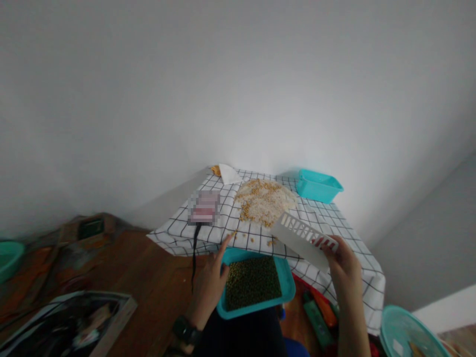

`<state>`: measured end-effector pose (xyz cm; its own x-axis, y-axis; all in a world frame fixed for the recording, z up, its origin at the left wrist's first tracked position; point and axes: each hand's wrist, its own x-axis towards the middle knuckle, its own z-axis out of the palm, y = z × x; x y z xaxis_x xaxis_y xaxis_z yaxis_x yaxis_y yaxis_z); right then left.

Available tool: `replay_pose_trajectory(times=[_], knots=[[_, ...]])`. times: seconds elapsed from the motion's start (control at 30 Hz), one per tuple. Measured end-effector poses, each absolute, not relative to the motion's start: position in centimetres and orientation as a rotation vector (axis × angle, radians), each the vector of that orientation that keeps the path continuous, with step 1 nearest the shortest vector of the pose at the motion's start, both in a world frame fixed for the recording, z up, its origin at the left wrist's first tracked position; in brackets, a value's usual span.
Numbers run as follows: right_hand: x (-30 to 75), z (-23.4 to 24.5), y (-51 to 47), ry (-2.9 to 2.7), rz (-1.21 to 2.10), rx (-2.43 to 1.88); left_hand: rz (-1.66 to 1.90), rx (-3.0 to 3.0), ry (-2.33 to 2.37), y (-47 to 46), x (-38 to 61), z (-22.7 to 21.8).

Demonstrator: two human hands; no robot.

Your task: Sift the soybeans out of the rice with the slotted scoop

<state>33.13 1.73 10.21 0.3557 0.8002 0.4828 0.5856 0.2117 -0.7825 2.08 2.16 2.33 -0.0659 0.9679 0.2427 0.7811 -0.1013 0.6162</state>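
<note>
My left hand grips the left rim of a blue tray full of green peas, held against the near edge of a table with a checked cloth. The forefinger points up at loose yellow grains by the edge. My right hand is closed on a white slotted plastic basket, tilted above the tray's right side. A pile of mixed yellow and white grains lies spread on the cloth behind it.
An empty blue tub stands at the table's far right, a white paper at the far edge. A blurred pink object with a black cord lies on the cloth's left. Teal containers and clutter sit on the wooden floor.
</note>
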Motion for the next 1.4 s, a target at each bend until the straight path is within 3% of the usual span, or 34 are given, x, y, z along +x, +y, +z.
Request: replay_pose_trajectory(times=[1.03, 1.4], knots=[[31.4, 12.1, 1.9, -1.462, 0.304, -1.424, 0.934, 1.932, 1.876, 2.3, 1.9, 1.7], [32.9, 10.6, 1.8, -1.401, 0.342, -1.349, 0.947, 1.924, 1.853, 2.3, 1.9, 1.8]])
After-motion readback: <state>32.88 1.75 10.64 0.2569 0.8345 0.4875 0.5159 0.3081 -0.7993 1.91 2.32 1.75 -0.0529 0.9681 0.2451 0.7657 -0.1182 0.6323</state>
